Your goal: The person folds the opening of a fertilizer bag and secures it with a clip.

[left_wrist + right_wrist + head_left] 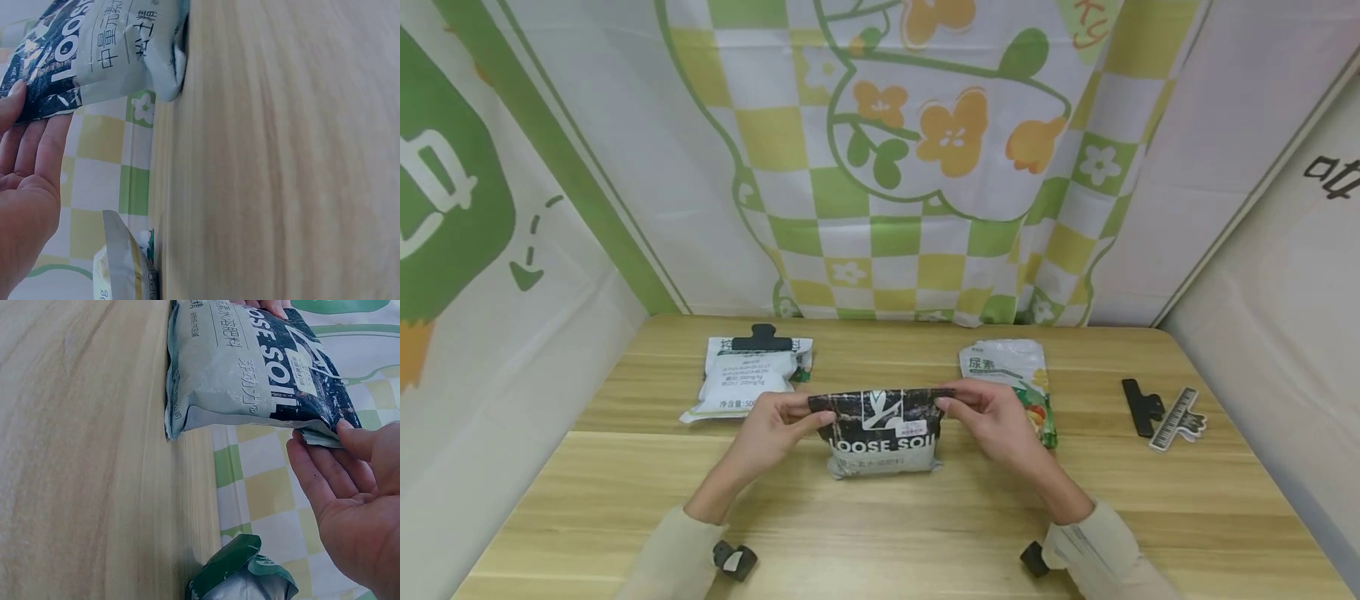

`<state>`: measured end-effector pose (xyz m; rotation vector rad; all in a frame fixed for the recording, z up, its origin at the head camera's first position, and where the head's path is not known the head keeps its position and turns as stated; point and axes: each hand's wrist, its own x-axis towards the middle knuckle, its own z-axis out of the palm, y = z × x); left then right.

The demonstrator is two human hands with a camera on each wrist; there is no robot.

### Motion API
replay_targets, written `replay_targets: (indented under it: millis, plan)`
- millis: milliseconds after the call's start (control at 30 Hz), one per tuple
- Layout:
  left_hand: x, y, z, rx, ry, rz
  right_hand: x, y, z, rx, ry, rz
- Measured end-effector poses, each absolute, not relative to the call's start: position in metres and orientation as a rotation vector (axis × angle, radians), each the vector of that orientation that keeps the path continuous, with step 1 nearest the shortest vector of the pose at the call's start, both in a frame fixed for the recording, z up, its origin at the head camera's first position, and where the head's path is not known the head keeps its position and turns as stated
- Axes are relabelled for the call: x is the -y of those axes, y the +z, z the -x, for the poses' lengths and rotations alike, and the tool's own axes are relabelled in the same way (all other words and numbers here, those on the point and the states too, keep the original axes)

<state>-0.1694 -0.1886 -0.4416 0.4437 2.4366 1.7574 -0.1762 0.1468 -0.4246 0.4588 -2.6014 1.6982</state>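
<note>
A plump grey and black bag printed "LOOSE SOIL" stands upright at the middle of the wooden table, its bottom edge against the tabletop. My left hand pinches the bag's top left corner, thumb on the front and fingers behind. At the top right corner, my right hand pinches the bag the same way. The black top edge stretches fairly straight between the two hands. Seen from the right wrist, the side of the bag bulges, and the thumb presses on its dark upper part.
Behind my left hand lies a white bag with a black clip on its top. A white and green bag lies behind my right hand. At the right are a black clip and a ruler-patterned clip. A patterned curtain hangs behind the table.
</note>
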Motion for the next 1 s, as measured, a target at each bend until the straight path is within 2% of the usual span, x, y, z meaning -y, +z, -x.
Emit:
replay_targets:
  millis: [367,1000]
  plan:
    - [0.189,-0.442,0.165,-2.337,1.715,-0.389,-0.148,-0.429,0.174,2.704,1.798,-0.349]
    - [0.186,-0.449,0.162,-2.106,1.825,-0.319,-0.154,-0.441,0.171,2.662,1.927,-0.47]
